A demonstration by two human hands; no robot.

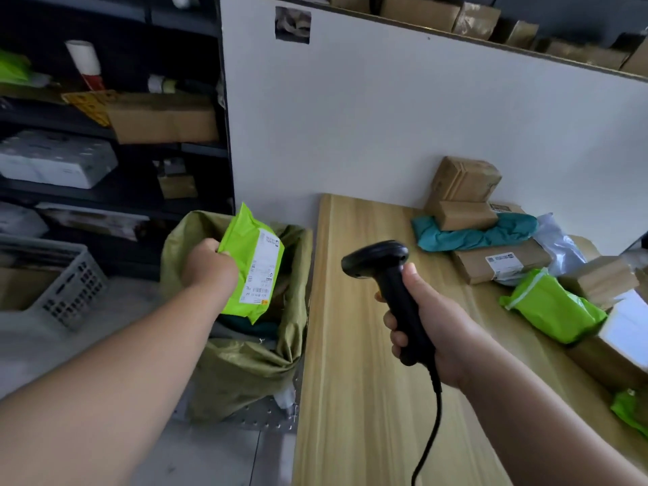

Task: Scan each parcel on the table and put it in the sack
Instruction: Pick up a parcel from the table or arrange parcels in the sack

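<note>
My left hand (208, 264) grips a bright green parcel (250, 264) with a white label, held over the open mouth of the olive-green sack (245, 366) left of the table. My right hand (433, 317) grips a black barcode scanner (389, 278) above the wooden table (357, 398), its head pointing left. At the table's far right lie more parcels: brown boxes (463, 191), a teal bag (473, 233), a flat cardboard parcel (501, 261) and another green bag (552, 306).
Dark shelving (115, 135) with boxes fills the left background. A grey plastic crate (66, 282) stands on the floor left of the sack. A white wall panel (385, 117) backs the table. The scanner's cable (429, 436) hangs across the table front.
</note>
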